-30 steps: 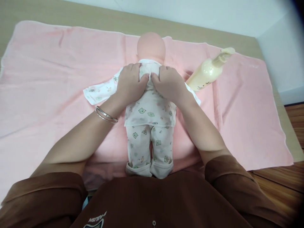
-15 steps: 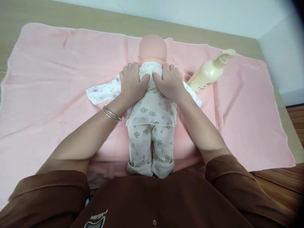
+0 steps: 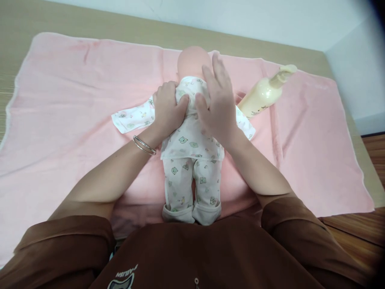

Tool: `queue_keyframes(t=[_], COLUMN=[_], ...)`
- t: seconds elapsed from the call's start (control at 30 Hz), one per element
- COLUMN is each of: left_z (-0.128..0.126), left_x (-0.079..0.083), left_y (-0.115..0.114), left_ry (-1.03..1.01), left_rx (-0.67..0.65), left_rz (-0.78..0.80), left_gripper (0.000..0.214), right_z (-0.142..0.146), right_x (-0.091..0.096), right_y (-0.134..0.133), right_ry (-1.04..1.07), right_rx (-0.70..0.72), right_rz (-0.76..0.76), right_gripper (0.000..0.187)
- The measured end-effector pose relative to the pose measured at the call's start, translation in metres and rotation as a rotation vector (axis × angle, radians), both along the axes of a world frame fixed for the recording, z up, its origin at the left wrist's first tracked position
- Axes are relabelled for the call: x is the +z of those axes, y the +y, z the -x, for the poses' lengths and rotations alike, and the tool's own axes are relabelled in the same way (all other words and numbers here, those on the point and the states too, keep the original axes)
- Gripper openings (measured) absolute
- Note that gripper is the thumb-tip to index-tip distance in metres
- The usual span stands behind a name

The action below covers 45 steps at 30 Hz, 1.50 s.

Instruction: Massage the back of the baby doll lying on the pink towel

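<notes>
A baby doll [image 3: 192, 138] lies face down, its bare head away from me, dressed in a white printed top and trousers [image 3: 179, 182]. My left hand [image 3: 168, 106] is wrapped round the doll's left-side shoulder, thumb on its upper back. Above the other shoulder, my right hand [image 3: 219, 100] is raised with fingers stretched and apart, somewhat blurred; it holds nothing. Whether its heel still touches the doll I cannot tell. The top's sleeves stick out to both sides, the left one [image 3: 132, 118] lying flat.
Under the doll a pink blanket [image 3: 75, 88] covers much of the wooden table [image 3: 120, 24]. A cream-coloured pump bottle [image 3: 261, 96] lies tilted on the blanket right of the doll, near the right sleeve. A white wall [image 3: 270, 20] rises behind the table.
My right hand has let go of the doll's shoulder and lifted, its fingers straightening out. My left hand has stayed on the other shoulder. The doll lies as before.
</notes>
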<state>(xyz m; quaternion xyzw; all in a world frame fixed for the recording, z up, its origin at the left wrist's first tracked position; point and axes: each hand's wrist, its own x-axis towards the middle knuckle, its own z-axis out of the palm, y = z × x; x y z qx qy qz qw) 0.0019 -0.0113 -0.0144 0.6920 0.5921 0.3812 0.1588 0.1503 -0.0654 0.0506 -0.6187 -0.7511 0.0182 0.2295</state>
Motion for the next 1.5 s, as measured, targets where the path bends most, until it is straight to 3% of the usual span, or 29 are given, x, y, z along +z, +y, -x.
queue_keyframes(t=[0.1, 0.17, 0.37, 0.57, 0.7, 0.8, 0.97, 1.13, 1.3, 1.5], left_z=[0.001, 0.002, 0.002, 0.001, 0.001, 0.001, 0.002, 0.002, 0.002, 0.013], left_x=[0.003, 0.006, 0.010, 0.008, 0.008, 0.009, 0.006, 0.004, 0.008, 0.007], left_y=[-0.003, -0.005, -0.008, -0.007, -0.007, -0.008, -0.006, -0.005, -0.005, 0.006], left_ry=[-0.020, -0.039, -0.053, -0.037, -0.031, -0.019, -0.022, -0.020, 0.020, -0.114], left_rx=[-0.018, -0.028, -0.038, -0.032, -0.035, -0.035, -0.033, -0.033, -0.042, -0.056], left_rz=[0.012, 0.041, 0.072, 0.086, 0.069, 0.050, 0.056, 0.048, 0.036, 0.017], left_gripper=[0.008, 0.014, 0.022, 0.021, 0.015, 0.012, 0.014, 0.018, 0.019, 0.041], right_z=[0.005, 0.005, -0.002, 0.008, 0.005, 0.005, 0.005, 0.002, 0.004, 0.004], right_x=[-0.014, -0.014, -0.004, -0.009, 0.003, -0.002, -0.016, -0.010, -0.018, -0.004], right_y=[0.006, 0.008, 0.000, 0.000, -0.005, -0.003, 0.007, 0.008, 0.011, -0.014], right_ry=[-0.103, -0.111, 0.026, -0.070, -0.018, -0.024, -0.019, 0.014, -0.082, -0.198], right_rx=[0.014, 0.024, 0.003, -0.002, 0.006, -0.009, 0.029, 0.023, 0.008, 0.130], right_rz=[0.195, 0.237, -0.021, 0.234, 0.152, 0.072, 0.207, 0.113, 0.238, 0.301], right_gripper=[0.064, 0.066, 0.059, 0.067, 0.067, 0.065, 0.062, 0.064, 0.063, 0.070])
